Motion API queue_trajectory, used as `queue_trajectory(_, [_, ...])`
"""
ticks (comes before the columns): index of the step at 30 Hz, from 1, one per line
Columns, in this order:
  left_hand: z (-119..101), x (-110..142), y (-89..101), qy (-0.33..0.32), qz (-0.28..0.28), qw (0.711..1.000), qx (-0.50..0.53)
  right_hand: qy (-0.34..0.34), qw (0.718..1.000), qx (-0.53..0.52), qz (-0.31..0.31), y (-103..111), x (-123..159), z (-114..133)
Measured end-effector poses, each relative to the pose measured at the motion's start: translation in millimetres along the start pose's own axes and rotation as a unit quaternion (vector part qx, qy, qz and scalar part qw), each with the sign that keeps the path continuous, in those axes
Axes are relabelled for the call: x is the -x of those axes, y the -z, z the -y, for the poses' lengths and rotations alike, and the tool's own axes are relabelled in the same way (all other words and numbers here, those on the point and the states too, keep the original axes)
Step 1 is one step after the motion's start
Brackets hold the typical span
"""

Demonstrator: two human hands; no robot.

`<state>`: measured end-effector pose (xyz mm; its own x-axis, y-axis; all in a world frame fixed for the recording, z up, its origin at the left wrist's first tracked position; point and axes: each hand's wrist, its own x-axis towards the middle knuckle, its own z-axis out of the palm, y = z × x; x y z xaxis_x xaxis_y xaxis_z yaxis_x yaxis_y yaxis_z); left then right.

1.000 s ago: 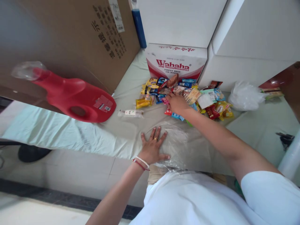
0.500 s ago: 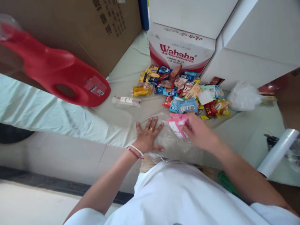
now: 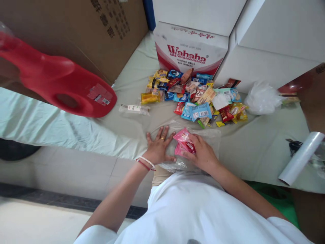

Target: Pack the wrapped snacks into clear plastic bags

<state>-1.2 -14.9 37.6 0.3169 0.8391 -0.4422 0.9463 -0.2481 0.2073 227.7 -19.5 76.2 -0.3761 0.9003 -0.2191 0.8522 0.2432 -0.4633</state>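
My left hand (image 3: 158, 147) lies flat with fingers spread on the left part of a clear plastic bag (image 3: 213, 137), which rests on the cloth-covered surface near my body. In my right hand (image 3: 204, 154) are pink snack packets (image 3: 185, 142), held low over the bag just right of my left fingers. How many packets there are I cannot tell, as my fingers cover part of them. Beyond my hands spreads a pile of small wrapped snacks (image 3: 200, 96) in blue, yellow, red and green. A clear-wrapped snack with a white label (image 3: 134, 108) sits apart, left of the pile.
A large red jug (image 3: 73, 88) lies at the left by a brown carton (image 3: 76, 34). Behind the pile stands a Wahaha water box (image 3: 190, 51), with white boxes (image 3: 274, 61) to its right. A white plastic bag (image 3: 264, 98) and a film roll (image 3: 301, 159) are at the right.
My right hand has come down and slightly left with the pink packets, onto the bag beside my left hand. The packets have turned over. My left hand stays flat in place.
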Motion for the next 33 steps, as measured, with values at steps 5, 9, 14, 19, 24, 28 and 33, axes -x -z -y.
queue_trajectory(5, [-2,0,2.2,0.006,0.007,1.000,-0.007,-0.074,0.991,0.106,0.033,10,-21,16])
queue_trajectory(9, [-1,0,0.9,0.007,0.009,1.000,-0.010,-0.043,0.990,0.133,0.035,19,-17,6])
queue_trajectory(14, [1,0,-2.9,0.001,0.000,1.000,-0.014,0.011,0.988,0.136,0.076,8,1,15])
queue_trajectory(19, [2,1,-4.1,0.001,-0.010,1.000,-0.010,0.017,0.984,0.167,0.053,-5,7,26])
queue_trajectory(24, [2,1,-3.6,-0.008,-0.013,1.000,0.006,0.024,0.988,0.152,0.006,2,6,14])
queue_trajectory(28, [3,1,-5.1,-0.012,-0.020,1.000,0.008,-0.023,0.986,0.160,0.036,-2,8,21])
queue_trajectory(33, [4,0,-8.0,-0.009,-0.022,1.000,0.004,-0.008,0.983,0.176,0.053,0,12,14])
